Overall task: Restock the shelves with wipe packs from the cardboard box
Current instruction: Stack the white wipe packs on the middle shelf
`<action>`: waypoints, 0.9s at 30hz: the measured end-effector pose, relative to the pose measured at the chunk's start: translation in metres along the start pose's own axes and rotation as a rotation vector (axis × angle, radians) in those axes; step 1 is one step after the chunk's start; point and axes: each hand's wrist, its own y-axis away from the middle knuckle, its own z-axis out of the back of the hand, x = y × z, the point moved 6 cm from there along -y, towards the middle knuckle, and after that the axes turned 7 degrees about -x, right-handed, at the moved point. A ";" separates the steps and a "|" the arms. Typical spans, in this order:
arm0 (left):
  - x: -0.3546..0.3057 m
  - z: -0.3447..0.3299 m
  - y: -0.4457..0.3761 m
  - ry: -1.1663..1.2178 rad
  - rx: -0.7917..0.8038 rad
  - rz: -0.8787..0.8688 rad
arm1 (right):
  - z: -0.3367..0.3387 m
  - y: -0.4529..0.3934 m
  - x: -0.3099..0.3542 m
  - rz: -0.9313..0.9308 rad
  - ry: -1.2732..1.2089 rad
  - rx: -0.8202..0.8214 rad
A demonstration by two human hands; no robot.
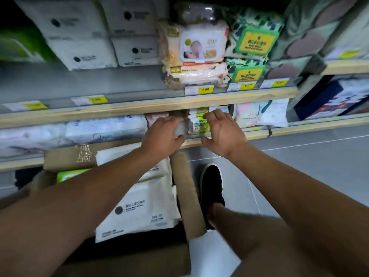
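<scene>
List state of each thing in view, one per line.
left hand: on the lower shelf, fingers curled on a small pack
right hand: fingers curled on green wipe packs
cardboard box: open, white packs inside
upper shelf: front left bare

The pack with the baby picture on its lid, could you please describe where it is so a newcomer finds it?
Look at the upper shelf above both hands. There the baby-picture pack tops a peach stack over the 9.90 tag; its green-labelled neighbours show leaves instead.
</scene>
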 end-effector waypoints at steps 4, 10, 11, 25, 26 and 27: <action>0.012 0.038 0.048 -0.022 0.000 -0.007 | 0.012 0.034 0.057 0.034 -0.018 0.023; 0.058 0.080 0.133 -0.021 0.031 0.053 | 0.001 0.083 0.137 0.136 -0.078 0.035; 0.067 0.087 0.147 -0.026 0.032 0.070 | -0.004 0.090 0.150 0.156 -0.082 0.052; 0.151 0.106 0.263 0.034 0.100 0.264 | -0.068 0.111 0.236 0.197 -0.084 0.270; 0.152 0.099 0.265 0.053 0.106 0.278 | -0.074 0.110 0.239 0.198 -0.077 0.286; 0.152 0.092 0.265 0.065 0.113 0.292 | -0.077 0.110 0.242 0.208 -0.063 0.302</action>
